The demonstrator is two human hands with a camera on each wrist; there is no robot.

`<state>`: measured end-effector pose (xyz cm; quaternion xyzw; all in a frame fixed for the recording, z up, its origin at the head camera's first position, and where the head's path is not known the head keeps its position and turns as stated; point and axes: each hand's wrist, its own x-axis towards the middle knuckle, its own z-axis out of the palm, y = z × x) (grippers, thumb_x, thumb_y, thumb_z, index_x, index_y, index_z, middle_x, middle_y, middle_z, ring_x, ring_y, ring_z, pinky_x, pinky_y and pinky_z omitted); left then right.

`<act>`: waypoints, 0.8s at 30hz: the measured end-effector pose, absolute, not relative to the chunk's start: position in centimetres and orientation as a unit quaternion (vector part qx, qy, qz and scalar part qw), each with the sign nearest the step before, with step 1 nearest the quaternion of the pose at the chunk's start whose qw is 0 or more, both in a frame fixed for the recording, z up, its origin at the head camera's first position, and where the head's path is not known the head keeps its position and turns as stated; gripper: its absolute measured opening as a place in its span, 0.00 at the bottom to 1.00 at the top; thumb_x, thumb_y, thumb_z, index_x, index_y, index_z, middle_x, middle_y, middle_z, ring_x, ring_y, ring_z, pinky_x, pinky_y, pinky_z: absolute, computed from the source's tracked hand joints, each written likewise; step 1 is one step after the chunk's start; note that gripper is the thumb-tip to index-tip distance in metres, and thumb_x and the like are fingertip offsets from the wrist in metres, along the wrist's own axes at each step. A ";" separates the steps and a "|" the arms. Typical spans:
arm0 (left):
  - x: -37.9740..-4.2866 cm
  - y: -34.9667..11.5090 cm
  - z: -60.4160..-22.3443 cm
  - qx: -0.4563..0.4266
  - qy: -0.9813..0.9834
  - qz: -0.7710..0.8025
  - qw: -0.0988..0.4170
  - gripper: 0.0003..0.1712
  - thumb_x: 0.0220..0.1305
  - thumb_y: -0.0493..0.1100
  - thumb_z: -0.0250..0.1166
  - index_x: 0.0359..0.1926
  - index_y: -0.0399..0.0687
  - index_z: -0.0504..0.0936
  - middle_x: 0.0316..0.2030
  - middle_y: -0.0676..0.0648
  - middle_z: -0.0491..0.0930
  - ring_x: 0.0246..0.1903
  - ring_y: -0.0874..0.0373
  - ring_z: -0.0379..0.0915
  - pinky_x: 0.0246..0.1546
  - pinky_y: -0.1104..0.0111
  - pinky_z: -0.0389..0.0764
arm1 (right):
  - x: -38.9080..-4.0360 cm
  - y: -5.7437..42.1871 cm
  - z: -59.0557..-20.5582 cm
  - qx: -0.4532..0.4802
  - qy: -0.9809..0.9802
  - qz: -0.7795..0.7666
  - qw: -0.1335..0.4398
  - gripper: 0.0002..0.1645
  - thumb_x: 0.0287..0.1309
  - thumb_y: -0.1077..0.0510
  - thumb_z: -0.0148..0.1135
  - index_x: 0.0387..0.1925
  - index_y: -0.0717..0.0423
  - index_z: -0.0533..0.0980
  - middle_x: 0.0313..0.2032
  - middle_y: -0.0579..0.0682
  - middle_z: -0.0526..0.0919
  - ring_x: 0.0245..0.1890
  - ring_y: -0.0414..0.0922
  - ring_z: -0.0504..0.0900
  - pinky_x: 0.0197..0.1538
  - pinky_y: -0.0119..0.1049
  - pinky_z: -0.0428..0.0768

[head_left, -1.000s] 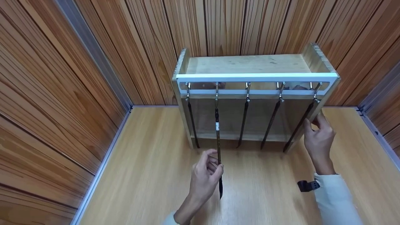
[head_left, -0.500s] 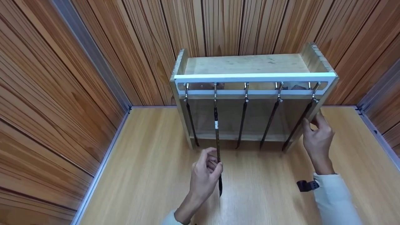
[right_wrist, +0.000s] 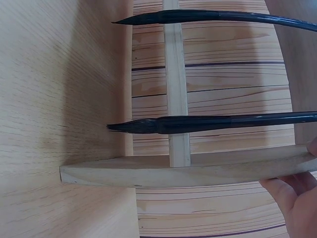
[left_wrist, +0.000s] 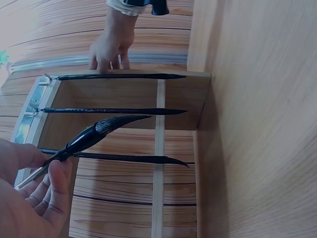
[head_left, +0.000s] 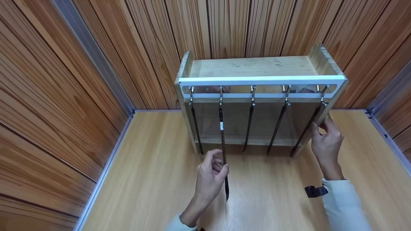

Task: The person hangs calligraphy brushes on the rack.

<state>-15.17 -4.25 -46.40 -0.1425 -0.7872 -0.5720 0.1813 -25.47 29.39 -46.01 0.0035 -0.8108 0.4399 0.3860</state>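
Note:
In the head view my left hand (head_left: pixel 210 176) pinches a dark calligraphy brush (head_left: pixel 223 144) with a white label near its top. The brush slants toward me, bristles down, its top end right at the second hook (head_left: pixel 221 93) from the left. The left wrist view shows its dark bristle head (left_wrist: pixel 106 126) beyond the thumb and fingers. On the other hooks hang more dark brushes (head_left: pixel 278 128), bristles down. My right hand (head_left: pixel 327 146) grips the right side panel (right_wrist: pixel 223 171) of the wooden rack (head_left: pixel 257 65), thumb on the near side.
A white hook rail (head_left: pixel 263 79) runs along the rack's front. The rack stands on a wood-grain tabletop (head_left: pixel 154 179), close to the plank-patterned back wall (head_left: pixel 228 29). Another such wall (head_left: pixel 48 96) rises at the left, with metal strips along the edges.
My left hand has moved slightly away from me with the brush, bringing the brush's top nearer the hook. The right hand keeps its grip on the rack.

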 end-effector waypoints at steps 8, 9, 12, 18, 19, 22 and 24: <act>-16.2 -4.4 -47.1 -0.157 -0.791 -0.556 0.201 0.20 0.61 0.26 0.64 0.53 0.38 0.75 0.29 0.50 0.81 0.24 0.62 0.77 0.24 0.71 0.81 | -25.5 29.4 -46.0 0.000 -0.814 0.436 0.382 0.19 0.68 0.64 0.59 0.59 0.60 0.78 0.49 0.57 0.84 0.45 0.30 0.79 0.50 0.23 0.78; -16.4 -4.5 -47.2 -0.158 -0.791 -0.555 0.203 0.20 0.61 0.26 0.64 0.54 0.39 0.75 0.29 0.50 0.81 0.25 0.62 0.77 0.24 0.71 0.81 | -25.5 29.4 -46.0 0.001 -0.814 0.438 0.382 0.20 0.68 0.65 0.59 0.60 0.59 0.78 0.49 0.57 0.84 0.45 0.29 0.79 0.50 0.24 0.78; -17.1 -4.6 -47.7 -0.163 -0.792 -0.549 0.209 0.20 0.61 0.26 0.64 0.53 0.38 0.75 0.29 0.50 0.81 0.25 0.61 0.78 0.24 0.71 0.81 | -25.5 29.5 -46.0 0.003 -0.811 0.439 0.386 0.20 0.66 0.67 0.60 0.59 0.60 0.78 0.49 0.57 0.85 0.44 0.28 0.78 0.50 0.24 0.78; -18.0 -4.7 -48.7 -0.176 -0.796 -0.533 0.227 0.19 0.60 0.26 0.64 0.52 0.37 0.75 0.30 0.46 0.81 0.27 0.60 0.78 0.25 0.71 0.81 | -25.5 29.4 -46.1 0.022 -0.800 0.441 0.406 0.18 0.63 0.71 0.61 0.55 0.63 0.81 0.43 0.57 0.85 0.42 0.40 0.83 0.46 0.18 0.75; -18.2 -4.8 -48.9 -0.178 -0.796 -0.530 0.232 0.19 0.60 0.26 0.65 0.51 0.37 0.75 0.31 0.46 0.81 0.27 0.60 0.78 0.25 0.71 0.81 | -25.5 29.4 -46.1 0.023 -0.799 0.441 0.408 0.18 0.63 0.71 0.61 0.54 0.63 0.81 0.43 0.58 0.85 0.42 0.40 0.83 0.46 0.18 0.75; -18.7 -4.8 -49.1 -0.178 -0.800 -0.523 0.234 0.16 0.59 0.27 0.65 0.49 0.37 0.76 0.33 0.44 0.81 0.29 0.59 0.78 0.27 0.69 0.82 | -25.5 29.4 -46.1 0.019 -0.802 0.442 0.400 0.19 0.64 0.70 0.61 0.56 0.63 0.80 0.45 0.58 0.85 0.43 0.32 0.80 0.47 0.19 0.76; -19.1 -4.7 -49.1 -0.172 -0.805 -0.518 0.231 0.14 0.59 0.27 0.66 0.46 0.36 0.77 0.33 0.44 0.81 0.30 0.58 0.79 0.29 0.69 0.82 | -25.5 29.5 -46.0 0.016 -0.805 0.443 0.393 0.20 0.65 0.69 0.60 0.58 0.61 0.79 0.46 0.58 0.85 0.43 0.27 0.78 0.49 0.21 0.77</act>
